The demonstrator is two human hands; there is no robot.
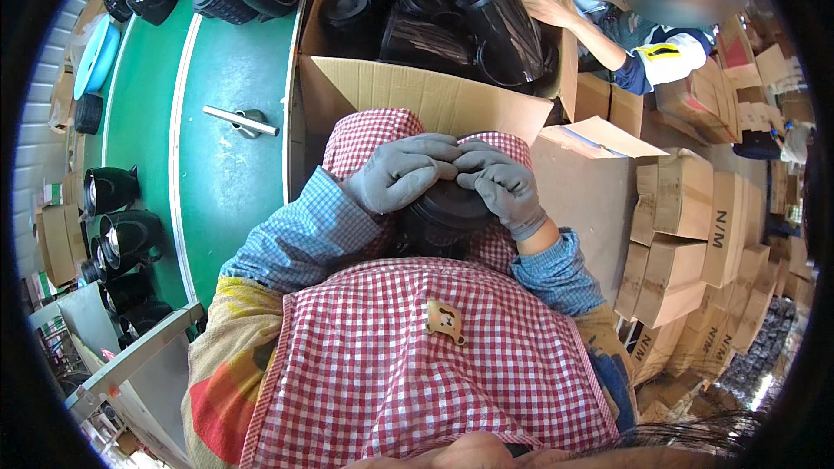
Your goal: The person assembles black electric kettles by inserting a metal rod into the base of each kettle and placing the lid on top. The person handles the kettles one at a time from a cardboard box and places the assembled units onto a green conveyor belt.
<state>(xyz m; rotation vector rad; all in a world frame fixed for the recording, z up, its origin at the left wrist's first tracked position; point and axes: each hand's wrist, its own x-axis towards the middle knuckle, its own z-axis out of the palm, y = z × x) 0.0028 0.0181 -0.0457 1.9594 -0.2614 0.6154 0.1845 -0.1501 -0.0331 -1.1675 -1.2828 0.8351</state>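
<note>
A black jug-like container (432, 239) stands between my knees, with a round black lid (450, 207) on top. My left hand (395, 175), in a grey glove, curls its fingers over the lid's far left edge. My right hand (506, 184), gloved the same way, grips the lid's far right edge with bent fingers. The fingertips of both hands nearly meet at the middle. The far part of the lid is hidden under the gloves, and the container's lower body is hardly visible.
A large cardboard box (417, 87) full of black jugs (508, 35) stands ahead. Another person's hand (547, 9) reaches into it from the right. On the left, a green worktable (228, 234) carries a small metal-handled part (248, 123) and black containers (130, 234). Stacked cartons (682, 269) stand right.
</note>
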